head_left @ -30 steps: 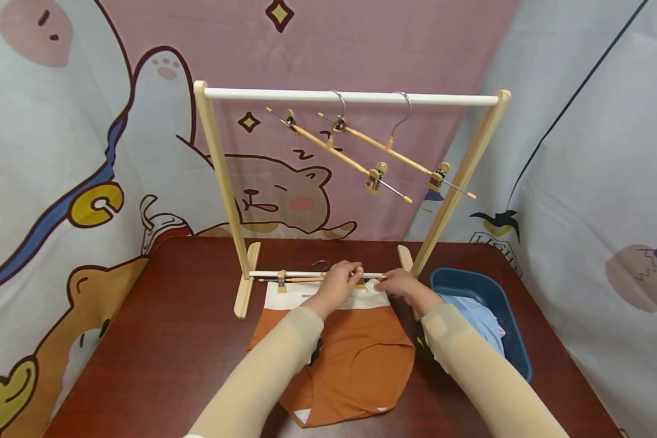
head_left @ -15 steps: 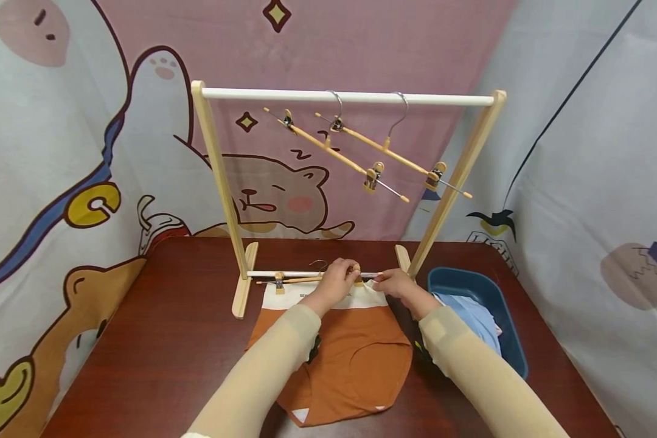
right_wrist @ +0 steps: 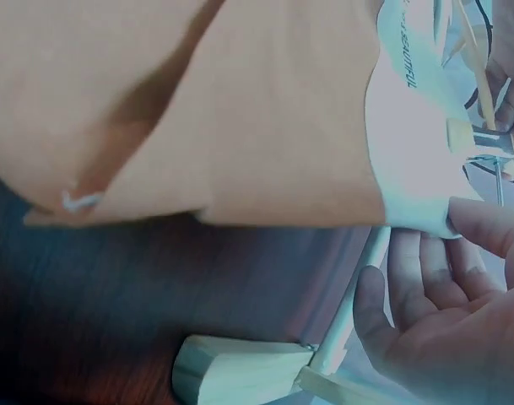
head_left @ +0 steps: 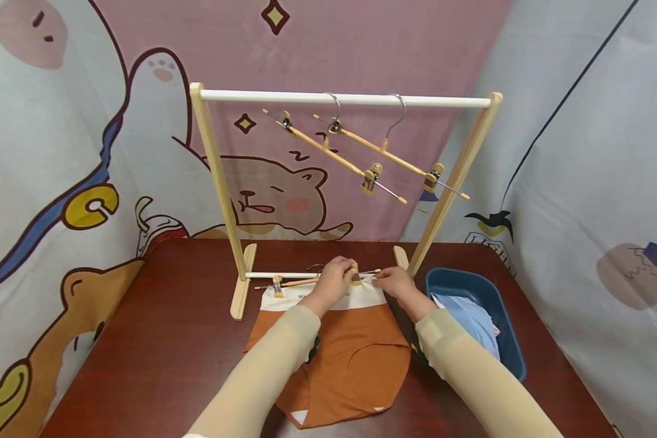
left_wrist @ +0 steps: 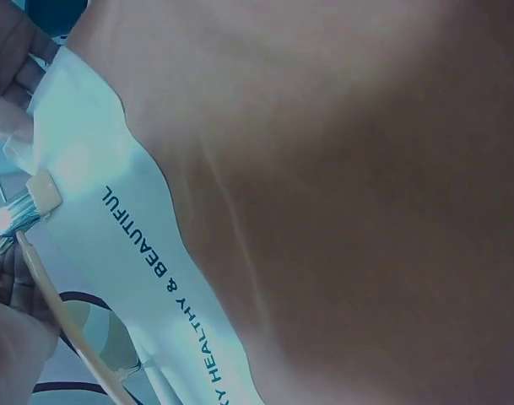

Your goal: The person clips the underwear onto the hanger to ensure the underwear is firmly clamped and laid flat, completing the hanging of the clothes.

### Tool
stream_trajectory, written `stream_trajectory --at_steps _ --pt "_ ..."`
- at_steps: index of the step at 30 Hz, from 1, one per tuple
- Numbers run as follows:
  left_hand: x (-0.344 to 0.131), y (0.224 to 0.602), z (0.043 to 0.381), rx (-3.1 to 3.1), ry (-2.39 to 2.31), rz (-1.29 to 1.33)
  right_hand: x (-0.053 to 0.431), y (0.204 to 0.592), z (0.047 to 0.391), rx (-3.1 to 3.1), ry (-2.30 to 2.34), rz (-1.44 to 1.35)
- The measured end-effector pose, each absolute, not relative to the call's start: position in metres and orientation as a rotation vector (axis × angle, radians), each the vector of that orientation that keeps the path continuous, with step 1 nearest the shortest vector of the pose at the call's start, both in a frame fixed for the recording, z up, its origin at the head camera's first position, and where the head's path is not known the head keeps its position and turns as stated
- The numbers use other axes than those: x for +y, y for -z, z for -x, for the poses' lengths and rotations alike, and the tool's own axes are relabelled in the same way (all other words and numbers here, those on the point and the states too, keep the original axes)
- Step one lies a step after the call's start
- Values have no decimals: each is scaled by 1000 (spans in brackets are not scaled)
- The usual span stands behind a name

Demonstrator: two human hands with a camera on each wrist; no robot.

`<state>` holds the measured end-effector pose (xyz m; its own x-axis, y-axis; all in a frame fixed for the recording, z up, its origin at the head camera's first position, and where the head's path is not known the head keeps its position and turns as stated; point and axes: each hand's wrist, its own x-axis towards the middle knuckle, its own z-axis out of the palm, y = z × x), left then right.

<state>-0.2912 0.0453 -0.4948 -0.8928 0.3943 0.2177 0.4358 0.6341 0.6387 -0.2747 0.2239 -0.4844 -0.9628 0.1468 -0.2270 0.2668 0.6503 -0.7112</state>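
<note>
Orange-brown underpants [head_left: 356,359] with a white lettered waistband hang over the table from a wooden clip hanger [head_left: 301,281]. The hanger's left clip [head_left: 277,287] bites the waistband. My left hand [head_left: 333,281] pinches the right clip [head_left: 356,274] between thumb and fingers. In the left wrist view that clip's wooden jaw [left_wrist: 44,194] sits at the waistband's upper edge. My right hand [head_left: 398,285] holds the waistband's right corner, its thumb on the cloth and its fingers behind, as the right wrist view shows.
A wooden rack [head_left: 210,146] with a white top bar stands behind the hands. Two clip hangers hang from the bar, a nearer one [head_left: 334,155] and another [head_left: 385,149]. At the right, a blue basin [head_left: 506,328] holds light blue cloth [head_left: 468,319].
The held hanger has tilted slightly, its left end lower and its right tip a little higher. Both hands stay at the same end of the waistband. The head view has shifted slightly.
</note>
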Motion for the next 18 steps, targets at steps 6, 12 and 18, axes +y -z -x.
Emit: stream_trajectory --at_steps 6,12,18 --pt "43 493 290 -2746 1165 692 226 481 269 2662 1169 -328" --pt "42 494 293 -2655 1183 686 226 483 263 2728 1044 -162" --pt "43 493 294 -2616 1209 708 225 485 263 2734 1057 -104"
